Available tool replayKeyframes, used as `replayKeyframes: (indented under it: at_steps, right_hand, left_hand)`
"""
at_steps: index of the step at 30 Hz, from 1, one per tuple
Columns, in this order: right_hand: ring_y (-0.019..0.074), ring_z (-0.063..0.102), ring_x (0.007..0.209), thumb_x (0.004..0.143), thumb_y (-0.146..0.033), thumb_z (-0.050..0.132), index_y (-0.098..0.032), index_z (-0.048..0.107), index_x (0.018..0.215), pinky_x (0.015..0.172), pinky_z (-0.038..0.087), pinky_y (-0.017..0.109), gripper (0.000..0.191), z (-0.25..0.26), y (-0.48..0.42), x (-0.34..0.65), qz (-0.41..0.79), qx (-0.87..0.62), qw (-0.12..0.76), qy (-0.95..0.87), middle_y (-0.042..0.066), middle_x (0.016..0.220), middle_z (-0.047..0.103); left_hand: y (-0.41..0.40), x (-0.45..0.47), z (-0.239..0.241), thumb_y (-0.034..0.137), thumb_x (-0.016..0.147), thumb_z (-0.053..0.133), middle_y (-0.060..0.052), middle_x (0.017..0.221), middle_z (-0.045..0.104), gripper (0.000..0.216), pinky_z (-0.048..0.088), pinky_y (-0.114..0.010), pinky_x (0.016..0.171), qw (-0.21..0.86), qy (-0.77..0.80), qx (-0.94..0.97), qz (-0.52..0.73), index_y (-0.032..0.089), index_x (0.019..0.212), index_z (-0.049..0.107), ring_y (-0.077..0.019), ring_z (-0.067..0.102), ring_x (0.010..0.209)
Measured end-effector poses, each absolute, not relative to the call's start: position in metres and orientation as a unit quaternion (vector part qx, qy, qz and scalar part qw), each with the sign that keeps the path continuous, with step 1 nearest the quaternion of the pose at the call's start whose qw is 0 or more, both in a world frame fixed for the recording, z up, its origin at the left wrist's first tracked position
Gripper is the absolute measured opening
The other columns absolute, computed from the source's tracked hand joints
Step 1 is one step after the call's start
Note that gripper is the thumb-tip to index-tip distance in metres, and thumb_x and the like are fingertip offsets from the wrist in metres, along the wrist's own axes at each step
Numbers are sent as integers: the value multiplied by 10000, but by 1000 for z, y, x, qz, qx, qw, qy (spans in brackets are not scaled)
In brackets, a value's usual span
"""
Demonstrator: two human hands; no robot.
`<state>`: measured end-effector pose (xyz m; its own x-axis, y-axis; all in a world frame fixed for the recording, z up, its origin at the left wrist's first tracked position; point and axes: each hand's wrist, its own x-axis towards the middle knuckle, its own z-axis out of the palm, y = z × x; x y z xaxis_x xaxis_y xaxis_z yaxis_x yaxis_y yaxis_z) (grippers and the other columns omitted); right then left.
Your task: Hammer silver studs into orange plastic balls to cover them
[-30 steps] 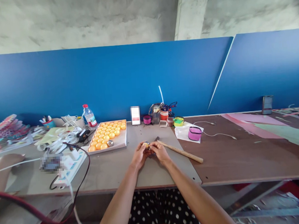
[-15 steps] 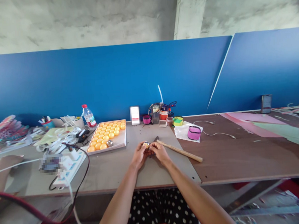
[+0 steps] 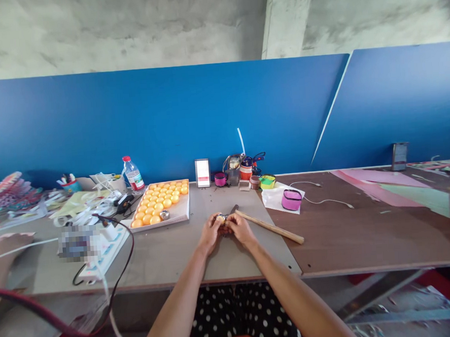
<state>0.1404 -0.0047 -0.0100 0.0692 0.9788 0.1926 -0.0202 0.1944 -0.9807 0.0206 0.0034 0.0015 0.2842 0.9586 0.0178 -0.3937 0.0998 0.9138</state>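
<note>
Orange ball (image 3: 221,219), pinched between the fingertips of left hand (image 3: 210,231) and right hand (image 3: 239,227); too small to tell its axis.

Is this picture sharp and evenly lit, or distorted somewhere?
Head view: soft, even daylight; the wide lens stretches the edges and darkens the top right corner; a patch by the power strip is pixelated; the small round object between left hand and right hand is too tiny to identify.
</note>
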Motion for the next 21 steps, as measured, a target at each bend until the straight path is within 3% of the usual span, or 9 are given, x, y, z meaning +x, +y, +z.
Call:
replayKeyframes:
  at_steps: [7, 12, 17, 21]
  right_hand:
    - [99, 408, 475, 653, -303, 559, -204, 461, 640, 459, 351, 225, 140, -13, -3, 138, 410, -489, 584, -501, -55, 528, 456]
    - [99, 418, 479, 716, -383, 527, -197, 489, 698, 477, 358, 227, 190, -8, -7, 139, 421, -435, 617, -503, -51, 551, 457]
    - [148, 508, 680, 774, -281, 448, -172, 559, 755, 654, 397, 271, 156, -8, -13, 146, 158, -541, 599, -569, 33, 733, 565]
    - [202, 498, 891, 766, -158, 427, -173, 591, 971, 783, 341, 321, 263, -12, -16, 150, -13, -672, 452, -587, 89, 957, 580]
  left_hand:
    - [4, 21, 0, 348, 694, 644, -4, 730, 638, 366, 488, -276, 585, 672, 317, 443, 502, 166, 984, 514, -131, 608, 560]
    - [5, 18, 3, 380, 723, 609, -11, 667, 624, 288, 473, -256, 556, 718, 283, 379, 511, 145, 873, 537, -125, 594, 545]
    - [6, 17, 6, 382, 769, 560, -19, 630, 603, 250, 461, -244, 507, 731, 296, 332, 518, 135, 790, 530, -117, 570, 502]
    - [6, 17, 7, 362, 802, 518, -22, 618, 597, 229, 467, -246, 503, 729, 314, 311, 523, 134, 787, 530, -113, 564, 485]
